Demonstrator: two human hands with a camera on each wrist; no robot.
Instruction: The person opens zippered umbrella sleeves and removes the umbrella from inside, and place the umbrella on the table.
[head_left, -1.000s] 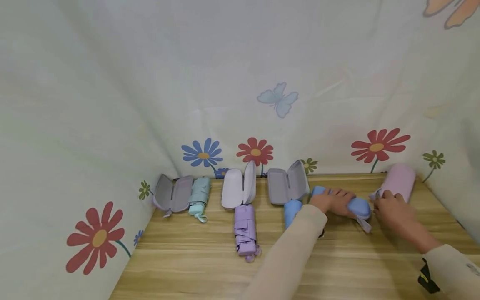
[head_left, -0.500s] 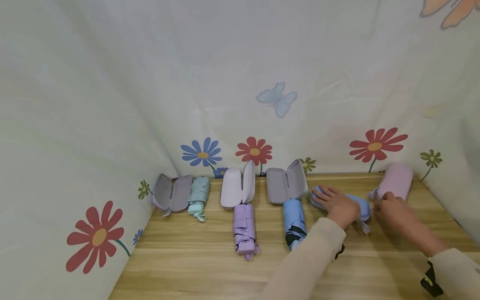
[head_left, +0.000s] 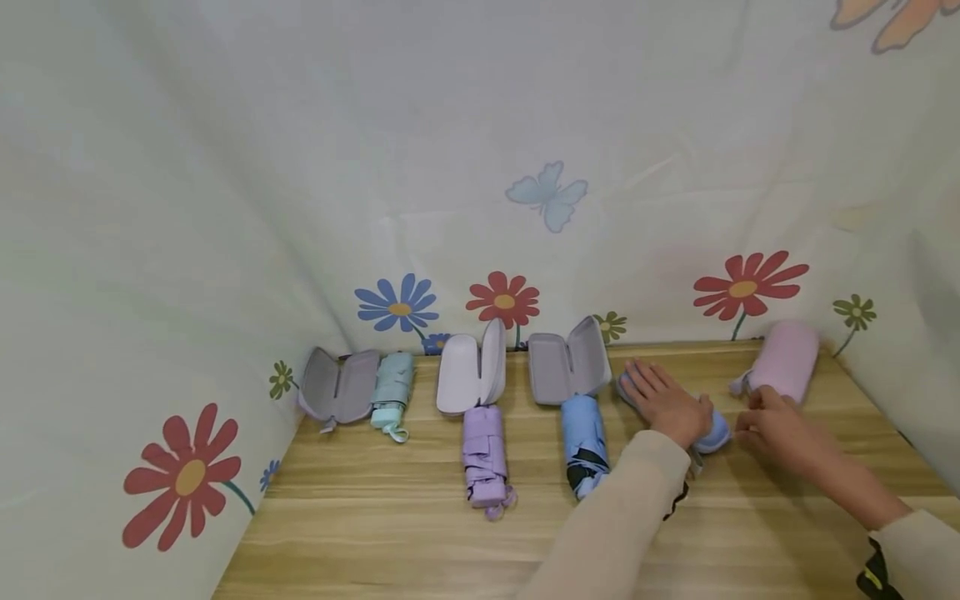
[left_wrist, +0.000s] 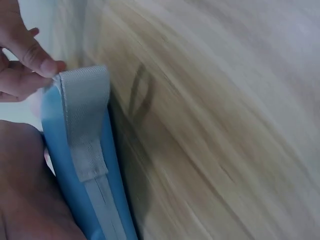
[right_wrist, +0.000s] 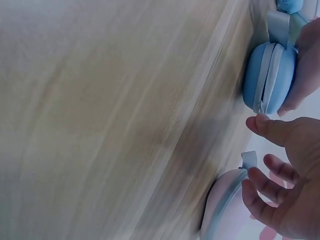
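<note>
A blue zip case (head_left: 717, 433) lies on the wooden table at the right. My left hand (head_left: 667, 408) rests over its top with fingers spread and nearly straight, covering much of it. At the case's near end my right hand (head_left: 783, 433) pinches the small zipper pull (right_wrist: 261, 106) between thumb and index finger, the other fingers loosely bent. The zip seam looks closed where it shows in the right wrist view. A grey fabric loop (left_wrist: 87, 105) stands out from the case's side. Just behind the right hand is a closed pink case (head_left: 786, 358).
Three open cases stand along the back: a grey-lined one (head_left: 337, 387), a white-lined one (head_left: 459, 375) and another grey-lined one (head_left: 551, 371). Beside or before them lie folded umbrellas: mint (head_left: 393, 387), purple (head_left: 483, 458) and blue (head_left: 582, 433). A flower-printed curtain (head_left: 420, 125) encloses the table.
My left hand has shifted from gripping across the middle of the blue case to lying over it with fingers toward its far end. My right hand has stayed at the near end.
</note>
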